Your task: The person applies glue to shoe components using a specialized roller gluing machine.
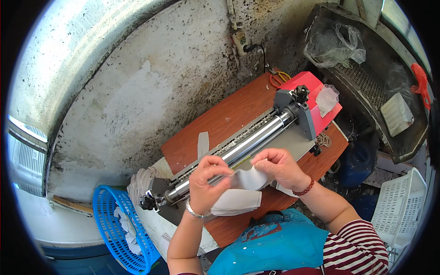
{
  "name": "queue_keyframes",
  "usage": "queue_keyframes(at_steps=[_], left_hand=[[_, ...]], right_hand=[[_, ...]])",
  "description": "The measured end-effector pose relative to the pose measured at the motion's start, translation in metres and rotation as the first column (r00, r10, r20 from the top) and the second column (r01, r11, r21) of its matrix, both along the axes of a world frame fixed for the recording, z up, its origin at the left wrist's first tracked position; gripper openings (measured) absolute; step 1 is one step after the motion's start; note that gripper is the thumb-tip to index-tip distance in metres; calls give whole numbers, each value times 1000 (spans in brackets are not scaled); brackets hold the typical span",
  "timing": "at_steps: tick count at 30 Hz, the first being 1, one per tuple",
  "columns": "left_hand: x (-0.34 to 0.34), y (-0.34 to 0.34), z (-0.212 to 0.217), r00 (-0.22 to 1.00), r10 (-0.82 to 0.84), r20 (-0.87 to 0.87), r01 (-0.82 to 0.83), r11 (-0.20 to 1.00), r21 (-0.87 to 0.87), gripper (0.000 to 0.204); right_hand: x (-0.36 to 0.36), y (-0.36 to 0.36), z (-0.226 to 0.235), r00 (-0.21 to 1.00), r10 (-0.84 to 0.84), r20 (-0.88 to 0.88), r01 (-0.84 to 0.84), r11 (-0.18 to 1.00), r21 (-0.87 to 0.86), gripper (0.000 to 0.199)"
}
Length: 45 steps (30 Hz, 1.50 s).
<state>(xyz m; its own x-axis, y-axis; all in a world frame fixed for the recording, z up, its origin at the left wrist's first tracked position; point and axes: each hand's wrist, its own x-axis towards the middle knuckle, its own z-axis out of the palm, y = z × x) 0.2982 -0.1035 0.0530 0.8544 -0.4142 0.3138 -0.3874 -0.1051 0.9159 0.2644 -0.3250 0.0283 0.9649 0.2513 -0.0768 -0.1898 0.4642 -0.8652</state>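
Note:
Between my two hands hangs a pale, thin flexible sheet (250, 180), curved into a wave. My left hand (207, 184) is closed on its left end in a pinch, and my right hand (280, 167) pinches the right end with thumb and fingers. Both hands are just in front of a roller machine with a long steel roller (245, 145). Below the held sheet lies a stack of similar white pieces (237, 201), partly covered by it and by my left hand. Beyond the roller a single pale strip (203, 144) rests on the table.
The machine's red end housing (326, 101) carries a crumpled clear bag. The brown wooden tabletop (243, 103) stands against a stained wall. At the left is a blue plastic basket (101, 215) with white scraps; a white basket (398, 208) is at the right. Rubber bands (324, 140) lie near the housing.

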Motion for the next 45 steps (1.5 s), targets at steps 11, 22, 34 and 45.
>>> queue_keyframes(at_steps=[11, 22, 34, 45], left_hand=[[-30, -27, -9, 996, 48, -75, -67, 959, -275, 21], [-2, 7, -1, 993, 105, 53, -104, 994, -15, 14], [142, 53, -48, 785, 546, 292, -619, 700, 355, 10], [165, 65, -130, 919, 181, -350, 309, 220, 925, 38]], right_hand=[[-20, 27, -2, 955, -92, 282, 97, 995, -4, 13], [-19, -3, 5, 794, -147, 590, 444, 803, -398, 12], [-31, 6, -47, 842, -69, 535, 430, 685, -588, 12], [-49, 33, -50, 725, 351, 592, 450, 409, -794, 30]])
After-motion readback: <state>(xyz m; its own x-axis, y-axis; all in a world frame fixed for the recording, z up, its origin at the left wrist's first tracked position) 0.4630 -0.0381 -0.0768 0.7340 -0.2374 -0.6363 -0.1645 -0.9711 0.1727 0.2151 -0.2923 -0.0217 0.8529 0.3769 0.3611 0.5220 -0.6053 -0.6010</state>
